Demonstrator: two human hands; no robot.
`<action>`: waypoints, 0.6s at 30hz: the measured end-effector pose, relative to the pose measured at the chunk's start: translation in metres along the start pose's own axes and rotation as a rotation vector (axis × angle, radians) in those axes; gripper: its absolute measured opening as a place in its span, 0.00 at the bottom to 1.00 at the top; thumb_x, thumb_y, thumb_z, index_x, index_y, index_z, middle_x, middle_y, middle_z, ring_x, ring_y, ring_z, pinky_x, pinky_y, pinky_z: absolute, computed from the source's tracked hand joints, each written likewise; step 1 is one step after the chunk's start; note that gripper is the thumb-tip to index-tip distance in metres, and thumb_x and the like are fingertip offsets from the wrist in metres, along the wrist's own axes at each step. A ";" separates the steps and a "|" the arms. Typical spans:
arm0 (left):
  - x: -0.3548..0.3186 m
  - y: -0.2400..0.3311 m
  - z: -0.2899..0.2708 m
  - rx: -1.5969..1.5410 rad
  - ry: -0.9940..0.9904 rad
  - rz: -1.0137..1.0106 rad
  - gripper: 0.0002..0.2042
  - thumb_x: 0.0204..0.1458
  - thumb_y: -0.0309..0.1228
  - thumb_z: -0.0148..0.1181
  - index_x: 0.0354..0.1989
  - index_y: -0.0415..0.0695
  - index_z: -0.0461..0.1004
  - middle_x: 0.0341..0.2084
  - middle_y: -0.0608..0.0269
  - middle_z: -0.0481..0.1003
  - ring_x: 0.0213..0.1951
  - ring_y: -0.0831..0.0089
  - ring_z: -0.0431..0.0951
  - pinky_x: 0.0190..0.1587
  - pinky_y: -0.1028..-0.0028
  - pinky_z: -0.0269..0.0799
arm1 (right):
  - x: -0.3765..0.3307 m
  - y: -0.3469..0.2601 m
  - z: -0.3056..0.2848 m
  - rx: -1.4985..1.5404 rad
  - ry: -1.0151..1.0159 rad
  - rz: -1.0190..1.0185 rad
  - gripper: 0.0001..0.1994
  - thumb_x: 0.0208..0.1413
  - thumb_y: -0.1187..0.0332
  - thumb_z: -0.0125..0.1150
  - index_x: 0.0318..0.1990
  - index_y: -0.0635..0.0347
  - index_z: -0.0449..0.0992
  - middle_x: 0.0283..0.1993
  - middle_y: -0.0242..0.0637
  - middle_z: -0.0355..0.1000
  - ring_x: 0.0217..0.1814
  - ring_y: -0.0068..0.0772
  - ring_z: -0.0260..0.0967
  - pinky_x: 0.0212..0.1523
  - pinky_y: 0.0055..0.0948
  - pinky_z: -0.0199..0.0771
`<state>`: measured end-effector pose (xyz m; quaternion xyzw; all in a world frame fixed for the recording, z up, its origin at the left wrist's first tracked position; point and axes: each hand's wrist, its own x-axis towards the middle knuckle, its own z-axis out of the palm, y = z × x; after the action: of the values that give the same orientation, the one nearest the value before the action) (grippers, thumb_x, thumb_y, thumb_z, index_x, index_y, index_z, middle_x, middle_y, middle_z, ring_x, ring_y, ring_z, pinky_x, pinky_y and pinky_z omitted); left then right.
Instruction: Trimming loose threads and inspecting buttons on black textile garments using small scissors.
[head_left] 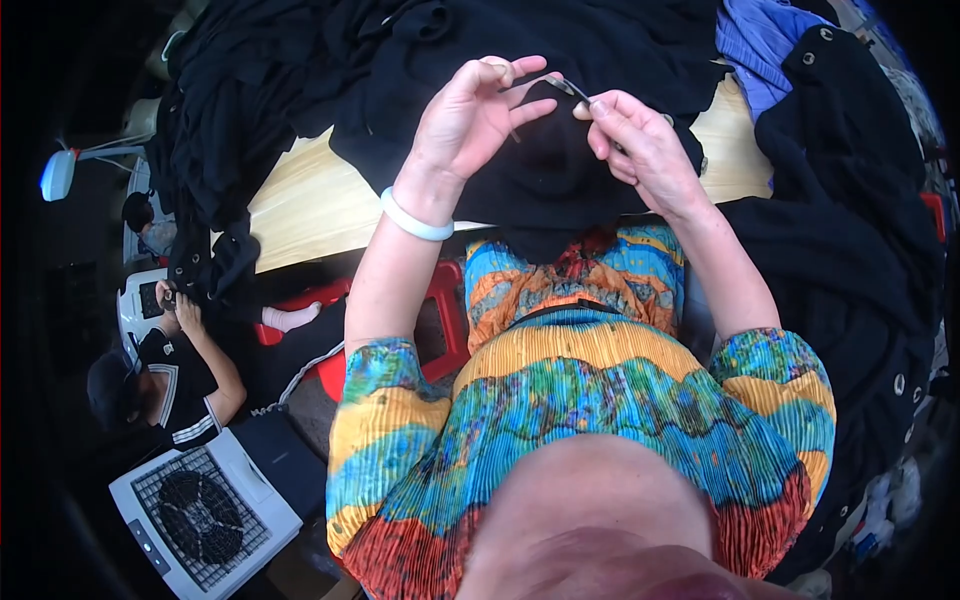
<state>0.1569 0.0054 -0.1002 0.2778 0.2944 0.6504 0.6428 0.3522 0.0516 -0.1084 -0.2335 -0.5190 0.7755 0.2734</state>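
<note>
Above the dark fabric, both my hands are raised close together. My right hand [640, 145] pinches a small, slim, dark tool with a metallic tip [570, 88] between thumb and fingers; its exact kind is too small to make out. My left hand [468, 120] has its fingers spread, palm turned toward the right hand, with fingertips close to the tool's tip. Whether a thread lies between its fingers does not show. Beneath them, black cloth [555, 160] covers the table's near edge and hangs over my lap.
Black garments with metal eyelets [840, 120] are heaped on the right, beside purple-blue cloth [765, 45]. Pale wooden tabletop [310, 205] shows at left. A red plastic stool [435, 325] stands below. To the left are a seated person [165, 385] and a fan unit [205, 515].
</note>
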 end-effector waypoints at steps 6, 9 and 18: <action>-0.002 0.001 0.000 0.043 -0.005 0.033 0.10 0.51 0.28 0.45 0.21 0.39 0.68 0.42 0.47 0.66 0.46 0.58 0.69 0.46 0.61 0.68 | 0.001 -0.002 -0.001 0.094 -0.069 0.068 0.12 0.58 0.62 0.44 0.38 0.62 0.68 0.19 0.24 0.60 0.11 0.05 0.42 0.11 0.08 0.41; -0.002 0.001 0.007 0.044 0.007 0.038 0.10 0.51 0.28 0.45 0.20 0.39 0.68 0.43 0.47 0.66 0.46 0.58 0.69 0.47 0.61 0.68 | 0.001 -0.007 0.001 0.103 -0.064 0.053 0.12 0.58 0.62 0.43 0.38 0.62 0.68 0.19 0.24 0.60 0.11 0.05 0.42 0.11 0.08 0.41; 0.000 -0.010 0.010 0.290 0.046 0.177 0.10 0.49 0.21 0.48 0.41 0.36 0.63 0.43 0.51 0.67 0.48 0.64 0.68 0.44 0.73 0.69 | 0.007 -0.003 0.000 0.052 -0.080 0.061 0.12 0.58 0.62 0.44 0.38 0.61 0.68 0.19 0.24 0.61 0.11 0.05 0.43 0.11 0.08 0.41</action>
<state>0.1708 0.0060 -0.1012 0.3776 0.3740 0.6614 0.5292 0.3479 0.0574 -0.1058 -0.2110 -0.5020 0.8052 0.2347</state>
